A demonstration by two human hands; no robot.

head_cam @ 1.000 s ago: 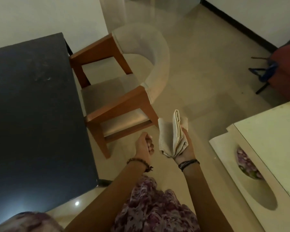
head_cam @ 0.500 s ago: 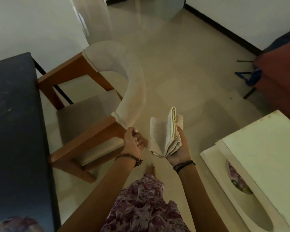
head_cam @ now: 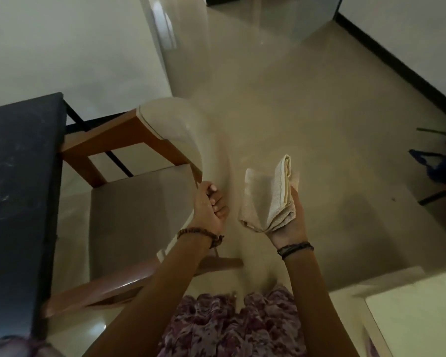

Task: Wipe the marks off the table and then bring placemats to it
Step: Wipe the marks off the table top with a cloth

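Folded cloth held up beside the chair

The beige cloth (head_cam: 269, 195) stands folded in the right hand (head_cam: 290, 220), whose grip pinches its lower end. The left hand (head_cam: 208, 207) grips the curved chair (head_cam: 139, 210) back, beside the dark, smudged tabletop (head_cam: 18, 181).

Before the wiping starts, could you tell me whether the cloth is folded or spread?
Folded: the cloth shows stacked layers in the right hand.

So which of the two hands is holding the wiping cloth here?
The right hand holds the folded cloth; the left hand instead grips the chair backrest.
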